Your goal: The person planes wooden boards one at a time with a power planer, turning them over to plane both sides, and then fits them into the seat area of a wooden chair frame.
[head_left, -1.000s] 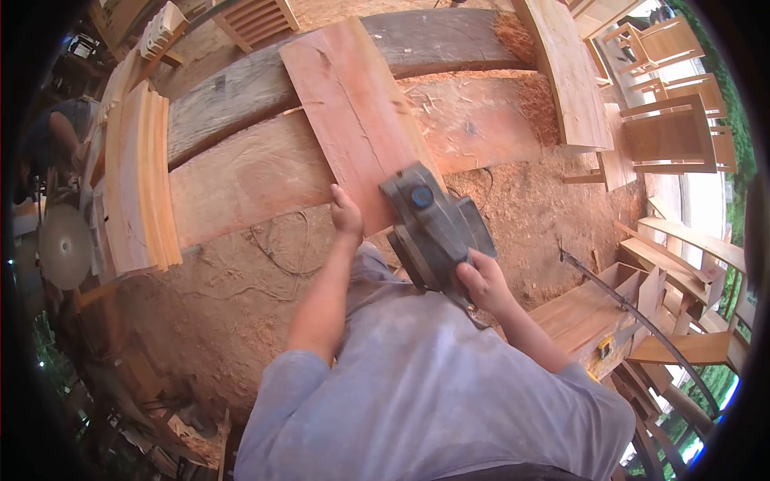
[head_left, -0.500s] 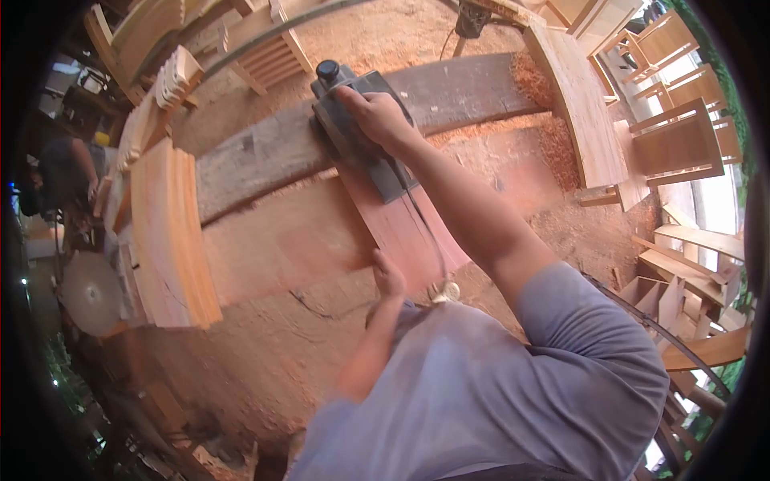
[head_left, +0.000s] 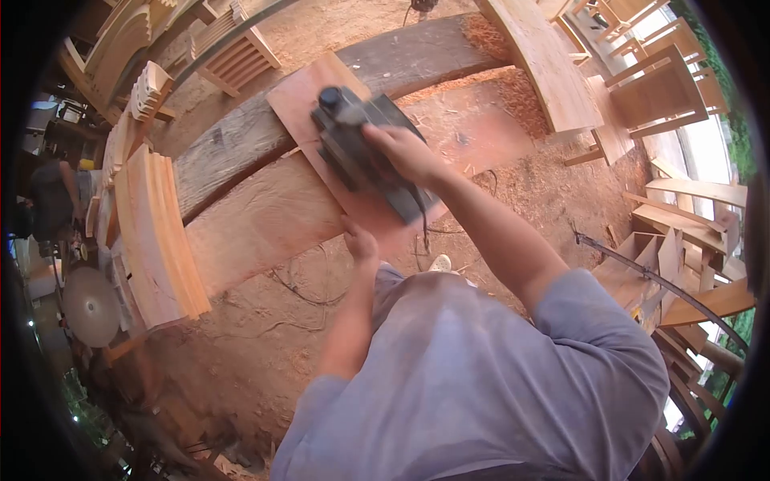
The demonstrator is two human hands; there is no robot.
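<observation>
While the reddish board (head_left: 321,104) lies slanted across two heavy timbers, the scene reads thus:
Right hand (head_left: 405,152): clenched around the handle of the electric planer (head_left: 361,152); arm stretched forward.
Electric planer: sits flat on the board, about midway along it; its cord (head_left: 423,228) hangs off the near end.
Left hand (head_left: 359,240): grasps the board's near edge, fingers curled on it.
Timbers: grey beam (head_left: 241,140) behind, pale beam (head_left: 257,224) in front, both under the board.
Surroundings: sawdust floor (head_left: 265,321); curved plank stack (head_left: 156,232) to the left; circular saw blade (head_left: 90,306) beyond it; chair frames (head_left: 658,88) at the right; another person (head_left: 50,196) at far left.
</observation>
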